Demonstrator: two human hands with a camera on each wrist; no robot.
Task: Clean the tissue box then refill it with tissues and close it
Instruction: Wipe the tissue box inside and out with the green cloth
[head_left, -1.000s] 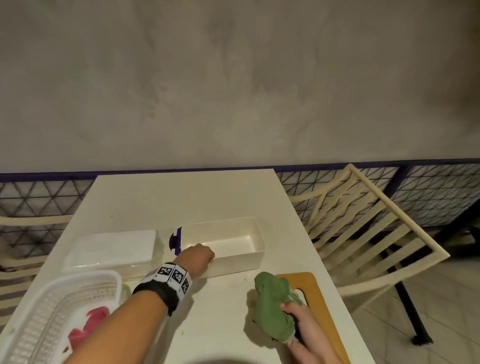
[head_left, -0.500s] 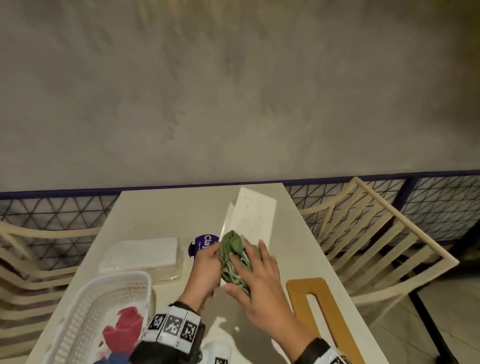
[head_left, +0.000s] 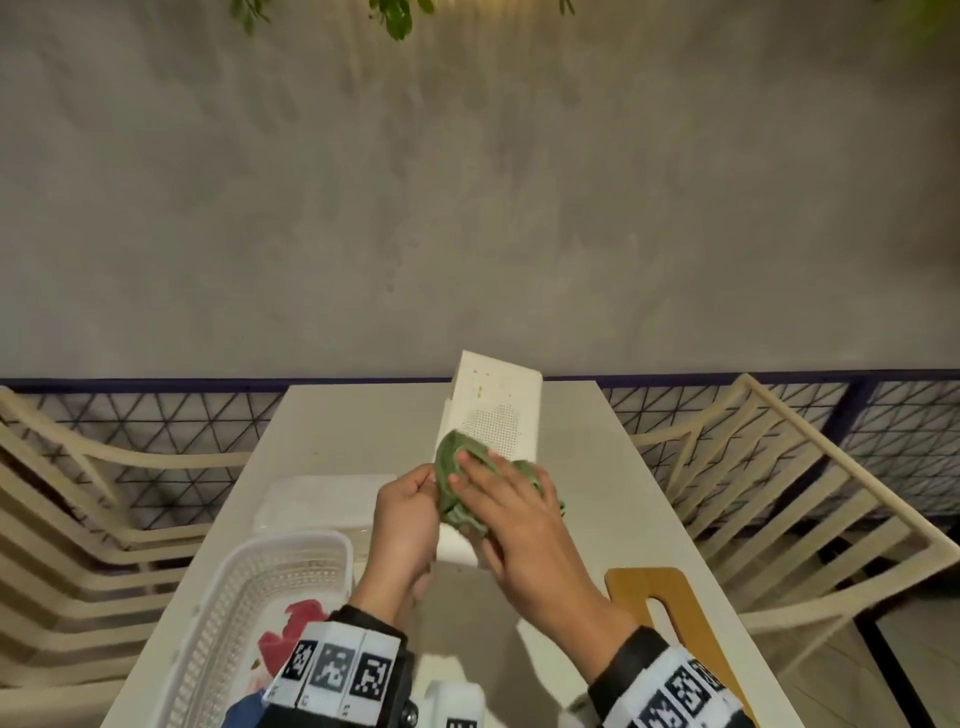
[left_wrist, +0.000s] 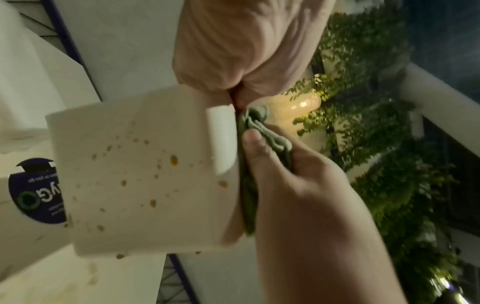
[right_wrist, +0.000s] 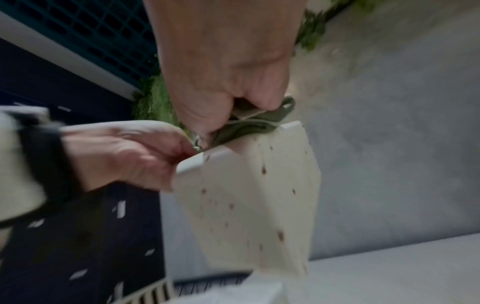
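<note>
Both hands work the tilted tissue box: left hand grips its edge, right hand presses the green cloth against it with flat fingers.

Left hand raised, fingers curled round the box edge. Right hand beside it, fingers spread flat, pressing the cloth. Forearms converge; marker bands on both wrists.

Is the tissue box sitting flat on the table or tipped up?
Tipped up: the tissue box is raised off the table, spotted underside showing.
</note>
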